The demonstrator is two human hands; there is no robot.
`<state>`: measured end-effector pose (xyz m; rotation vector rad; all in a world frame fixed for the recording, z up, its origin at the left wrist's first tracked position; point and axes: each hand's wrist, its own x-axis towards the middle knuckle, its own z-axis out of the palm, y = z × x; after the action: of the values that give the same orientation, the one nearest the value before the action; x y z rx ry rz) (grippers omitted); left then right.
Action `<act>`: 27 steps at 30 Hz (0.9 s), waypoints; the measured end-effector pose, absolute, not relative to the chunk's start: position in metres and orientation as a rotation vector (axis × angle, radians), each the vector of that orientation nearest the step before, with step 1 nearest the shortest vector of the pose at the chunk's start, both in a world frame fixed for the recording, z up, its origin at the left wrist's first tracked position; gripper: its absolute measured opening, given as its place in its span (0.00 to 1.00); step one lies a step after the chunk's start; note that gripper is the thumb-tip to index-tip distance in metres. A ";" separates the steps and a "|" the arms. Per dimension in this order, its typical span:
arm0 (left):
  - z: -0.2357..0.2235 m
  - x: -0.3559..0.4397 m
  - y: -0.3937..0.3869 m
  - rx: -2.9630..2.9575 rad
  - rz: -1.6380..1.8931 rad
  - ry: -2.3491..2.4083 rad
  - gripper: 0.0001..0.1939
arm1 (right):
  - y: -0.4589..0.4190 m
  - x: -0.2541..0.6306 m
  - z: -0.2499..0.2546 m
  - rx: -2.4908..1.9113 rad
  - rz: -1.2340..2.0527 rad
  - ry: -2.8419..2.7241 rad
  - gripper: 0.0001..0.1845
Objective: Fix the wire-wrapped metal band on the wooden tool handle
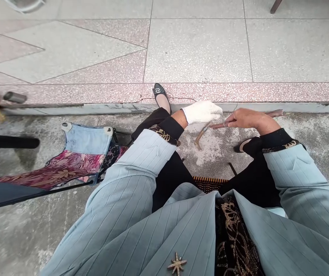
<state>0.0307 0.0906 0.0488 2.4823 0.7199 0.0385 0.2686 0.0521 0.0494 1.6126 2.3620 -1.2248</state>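
Bent rusty rod (203,132) angles up-right beneath the bare right hand (246,119).

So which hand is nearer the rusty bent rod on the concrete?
Right. The right hand lies directly over the rusty bent rod; the white-gloved left hand sits just beyond it, a little apart.

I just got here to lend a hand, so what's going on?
A seated person in a pale blue pinstriped jacket has both hands out over a rough concrete floor. The bare right hand is spread over a bent rust-brown rod. The left hand, in a white knit glove, is beside it, with nothing visible in it. A black flat shoe rests on the speckled pink step ahead, and denim-and-floral fabric sits off to the left.
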 end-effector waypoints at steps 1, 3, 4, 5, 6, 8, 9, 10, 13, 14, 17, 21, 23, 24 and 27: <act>0.049 0.029 0.093 2.487 0.037 0.726 0.11 | 0.050 0.268 0.052 1.513 -1.356 2.329 0.16; 0.048 0.026 0.096 2.433 0.059 0.725 0.12 | 0.046 0.268 0.060 1.391 -1.540 2.281 0.20; 0.048 0.026 0.097 2.380 0.084 0.720 0.13 | 0.045 0.270 0.063 1.370 -1.612 2.287 0.22; 0.047 0.026 0.098 2.313 0.115 0.713 0.13 | 0.045 0.272 0.067 1.376 -1.679 2.300 0.25; 0.045 0.026 0.099 2.243 0.145 0.708 0.14 | 0.045 0.274 0.070 1.406 -1.749 2.319 0.27; 0.042 0.027 0.101 2.130 0.200 0.716 0.14 | 0.045 0.277 0.074 1.526 -1.893 2.361 0.30; 0.040 0.027 0.101 2.111 0.210 0.736 0.15 | 0.045 0.278 0.074 1.599 -1.960 2.381 0.30; 0.039 0.027 0.101 2.110 0.229 0.760 0.17 | 0.045 0.279 0.074 1.671 -2.012 2.400 0.29; 0.038 0.025 0.099 2.135 0.208 0.798 0.20 | 0.046 0.276 0.072 1.814 -2.049 2.450 0.24; 0.038 0.024 0.097 2.146 0.191 0.788 0.20 | 0.046 0.275 0.072 1.839 -2.042 2.454 0.24; 0.036 0.024 0.093 2.181 0.140 0.768 0.19 | 0.046 0.270 0.071 1.888 -2.066 2.409 0.24; 0.029 0.026 0.091 2.235 0.110 0.752 0.19 | 0.043 0.264 0.075 1.956 -2.170 2.373 0.19; 0.026 0.026 0.091 2.245 0.113 0.759 0.19 | 0.042 0.262 0.076 1.943 -2.231 2.381 0.18; 0.025 0.026 0.091 2.243 0.109 0.775 0.19 | 0.041 0.262 0.076 1.930 -2.252 2.385 0.18; 0.024 0.026 0.088 2.234 0.061 0.813 0.17 | 0.040 0.260 0.070 1.961 -2.201 2.393 0.23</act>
<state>0.0255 0.0880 0.0237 2.2342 0.8127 0.0609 0.2602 0.0400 0.0695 1.9610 2.3929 -2.2006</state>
